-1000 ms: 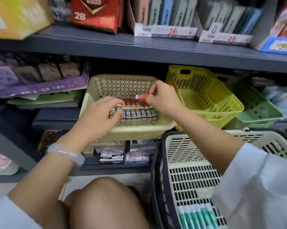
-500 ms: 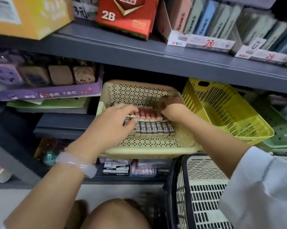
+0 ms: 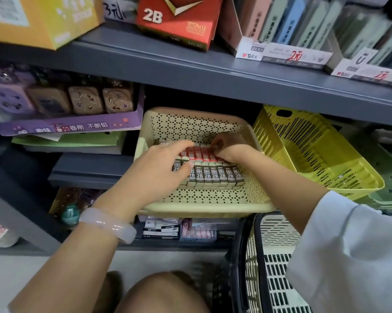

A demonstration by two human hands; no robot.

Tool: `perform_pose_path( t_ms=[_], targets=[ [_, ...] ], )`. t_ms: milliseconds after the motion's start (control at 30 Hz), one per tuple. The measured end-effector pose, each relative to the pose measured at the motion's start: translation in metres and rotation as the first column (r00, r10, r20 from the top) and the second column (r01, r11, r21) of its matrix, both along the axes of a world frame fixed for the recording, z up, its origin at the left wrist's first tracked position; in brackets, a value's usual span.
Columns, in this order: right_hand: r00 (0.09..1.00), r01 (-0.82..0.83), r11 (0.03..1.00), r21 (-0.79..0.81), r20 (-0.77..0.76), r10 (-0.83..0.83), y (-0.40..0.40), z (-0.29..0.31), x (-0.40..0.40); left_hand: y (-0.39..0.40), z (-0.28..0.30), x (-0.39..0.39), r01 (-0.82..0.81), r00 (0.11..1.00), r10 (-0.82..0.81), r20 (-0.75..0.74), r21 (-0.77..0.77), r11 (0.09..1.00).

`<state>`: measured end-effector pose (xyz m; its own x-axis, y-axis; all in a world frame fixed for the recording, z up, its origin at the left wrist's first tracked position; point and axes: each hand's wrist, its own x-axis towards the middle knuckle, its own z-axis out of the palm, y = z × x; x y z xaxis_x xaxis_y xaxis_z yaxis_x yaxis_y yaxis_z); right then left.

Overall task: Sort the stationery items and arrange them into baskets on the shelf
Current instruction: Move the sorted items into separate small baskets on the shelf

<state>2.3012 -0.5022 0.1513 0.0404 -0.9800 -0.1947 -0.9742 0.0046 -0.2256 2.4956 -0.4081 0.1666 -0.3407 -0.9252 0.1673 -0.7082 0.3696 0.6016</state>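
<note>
A beige perforated basket sits on the grey shelf. Inside it stand a front row of brown 2B erasers and, behind them, a row of red erasers. My left hand rests on the left end of the rows, its fingers curved over the erasers and its thumb lying on the brown ones. My right hand reaches in from the right, with fingertips pinching a red eraser at the right end of the back row. The erasers under both hands are hidden.
A yellow slotted basket leans tilted to the right of the beige one, with a green basket beyond it. A cream carrying basket with a black rim stands by my knee. Boxes of stationery fill the shelf above.
My right hand has come down from above the basket and set a red eraser into the back row. The view has moved closer to the basket. My left hand stays on the rows.
</note>
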Motion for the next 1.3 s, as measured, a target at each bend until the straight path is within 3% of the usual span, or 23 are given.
perform_pose_path(
  t_ms=[333, 500, 567, 667, 733, 833, 900, 967, 1067, 1167, 1300],
  targets=[
    [1.0, 0.019, 1.0, 0.018, -0.002, -0.019, 0.001, 0.001, -0.005, 0.0, 0.0, 0.002, 0.009, 1.0, -0.009, -0.022, 0.015, 1.0],
    [0.999, 0.013, 1.0, -0.013, 0.044, -0.013, 0.027, 0.029, -0.006, 0.012, 0.008, 0.003, 0.008, 1.0, -0.007, -0.03, 0.035, 0.999],
    [0.97, 0.013, 0.999, -0.052, 0.243, 0.0, 0.052, 0.046, -0.013, 0.022, 0.015, 0.0, 0.039, 0.992, -0.027, -0.126, 0.094, 0.995],
    [0.758, -0.039, 0.99, -0.132, 0.642, 0.115, 0.108, 0.07, -0.035, 0.044, 0.027, -0.018, 0.114, 0.971, -0.082, -0.225, 0.13, 0.985],
    [0.639, -0.088, 0.989, -0.119, 0.755, 0.147, 0.148, 0.076, -0.058, 0.061, 0.034, -0.039, 0.19, 0.953, -0.151, -0.264, 0.129, 0.973],
    [0.611, -0.101, 0.994, -0.053, 0.785, 0.103, 0.195, 0.059, -0.097, 0.085, 0.038, -0.073, 0.334, 0.91, -0.285, -0.301, 0.122, 0.935],
    [0.653, -0.08, 0.996, 0.042, 0.757, 0.02, 0.216, 0.032, -0.122, 0.098, 0.032, -0.096, 0.412, 0.88, -0.351, -0.32, 0.149, 0.899],
    [0.758, -0.083, 0.985, 0.151, 0.651, -0.036, 0.229, -0.006, -0.145, 0.107, 0.018, -0.116, 0.45, 0.878, -0.396, -0.268, 0.18, 0.875],
    [0.964, -0.14, 0.944, 0.3, 0.258, 0.061, 0.246, -0.069, -0.172, 0.117, -0.012, -0.141, 0.45, 0.893, -0.439, -0.095, 0.21, 0.868],
    [0.997, -0.069, 0.864, 0.499, 0.021, 0.068, 0.27, -0.124, -0.182, 0.127, -0.037, -0.158, 0.451, 0.883, -0.467, 0.033, 0.215, 0.867],
    [0.994, 0.088, 0.796, 0.599, -0.11, -0.027, 0.282, -0.154, -0.183, 0.129, -0.05, -0.165, 0.446, 0.864, -0.457, 0.212, 0.101, 0.89]
  ],
)
